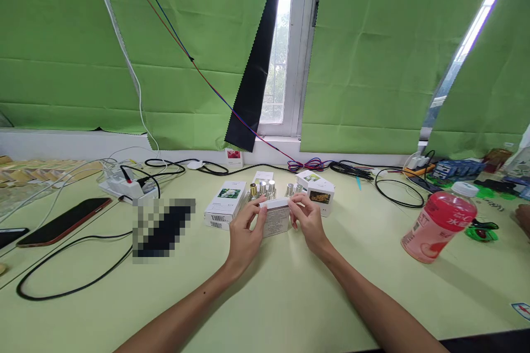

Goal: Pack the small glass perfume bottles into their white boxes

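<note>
While its top corners are pinched by the left hand [245,227] and right hand [309,222], a white rectangular cardboard box [276,220] is held midway between.

held box [276,222]: whitish w/ rows of dark print | left carton [221,210]: white, green flower pic, black barcodes | right carton [326,207]: white, golden-brown flower panel | bottle caps [262,187]: one gold, rest silver | drink bottle [439,226]: super pink, white lid [464,190] | far curtains [372,55]: plain green | tabletop [285,292]: pale yellow-green
</note>
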